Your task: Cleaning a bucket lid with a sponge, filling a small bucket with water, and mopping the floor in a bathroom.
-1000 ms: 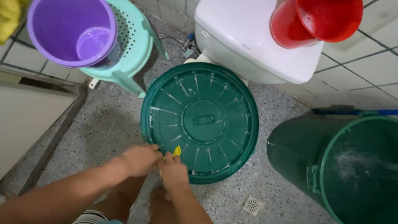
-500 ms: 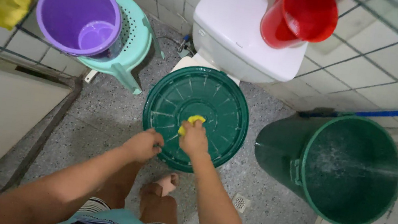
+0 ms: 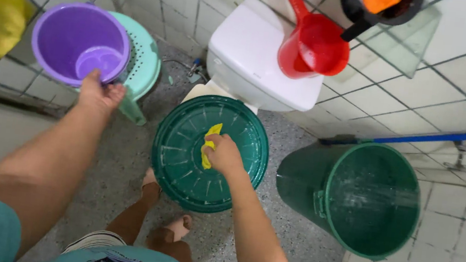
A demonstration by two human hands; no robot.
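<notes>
Reaching away from the green lid (image 3: 209, 155) since earlier, left hand (image 3: 98, 92) now grips the purple bucket's (image 3: 78, 41) rim, fingers curled. Right hand (image 3: 223, 153) stays on the lid centre, fingers closed around one yellow sponge (image 3: 208, 140). One green bin (image 3: 355, 193) lies right of lid.

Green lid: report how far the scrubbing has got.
Done: the green lid is wet and streaked across its ribs. In hand: the right hand presses a yellow sponge near its centre; the left hand grips the purple bucket rim. Left: the green bin stands untouched.
</notes>
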